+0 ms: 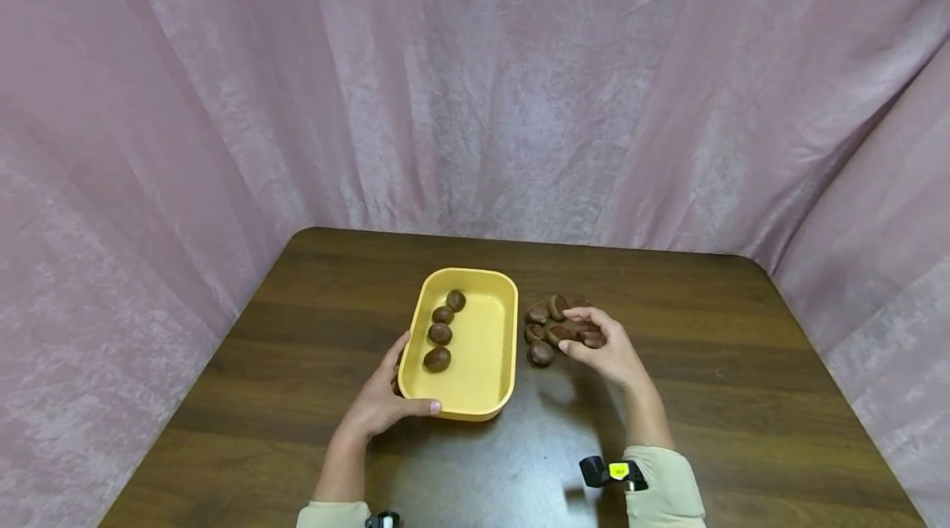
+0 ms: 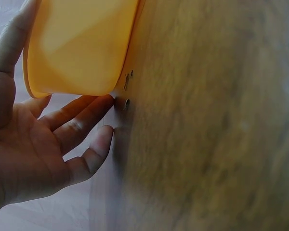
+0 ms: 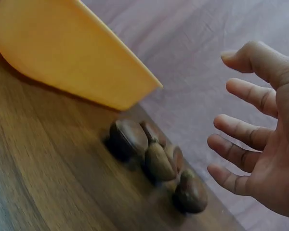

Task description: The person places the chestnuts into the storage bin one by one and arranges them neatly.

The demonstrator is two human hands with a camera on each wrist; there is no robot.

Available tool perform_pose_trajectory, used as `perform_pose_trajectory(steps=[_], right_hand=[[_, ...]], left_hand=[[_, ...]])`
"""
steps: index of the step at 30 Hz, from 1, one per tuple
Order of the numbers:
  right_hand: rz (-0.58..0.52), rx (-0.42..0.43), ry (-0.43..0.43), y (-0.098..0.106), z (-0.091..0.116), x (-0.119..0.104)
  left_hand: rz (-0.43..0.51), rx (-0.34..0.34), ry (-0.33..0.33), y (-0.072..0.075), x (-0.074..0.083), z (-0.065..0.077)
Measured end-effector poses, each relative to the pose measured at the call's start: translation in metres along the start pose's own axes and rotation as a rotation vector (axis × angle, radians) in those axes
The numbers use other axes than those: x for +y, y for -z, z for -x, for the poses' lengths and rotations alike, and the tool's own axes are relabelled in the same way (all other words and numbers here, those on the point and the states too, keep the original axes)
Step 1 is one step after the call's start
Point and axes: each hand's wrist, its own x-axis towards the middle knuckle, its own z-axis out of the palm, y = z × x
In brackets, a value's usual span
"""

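Observation:
A yellow rectangular plastic container stands on the table with several brown chestnuts in a row along its left side. My left hand grips its near left corner, thumb over the front rim and fingers along the left wall. In the left wrist view, the container's outer wall shows between thumb and fingers. Right of the container lies a loose group of chestnuts. Over that group hovers my right hand, thumb and fingers spread apart with nothing between them. It partly hides some chestnuts in the head view.
The brown wooden table has rounded far corners. Pink curtains hang behind it and at both sides. A black strap device sits on the right sleeve.

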Motion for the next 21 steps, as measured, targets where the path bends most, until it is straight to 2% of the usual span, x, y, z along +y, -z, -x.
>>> perform_pose_trajectory(steps=[8,21], right_hand=[[-0.12,0.081,-0.065,0.01,0.001,0.027],[-0.068,0.142,-0.178,0.017,0.0,0.068]], left_hand=[[0.014,0.0,-0.003,0.0,0.0,-0.001],[0.0,0.001,0.022,-0.001,0.004,0.002]])
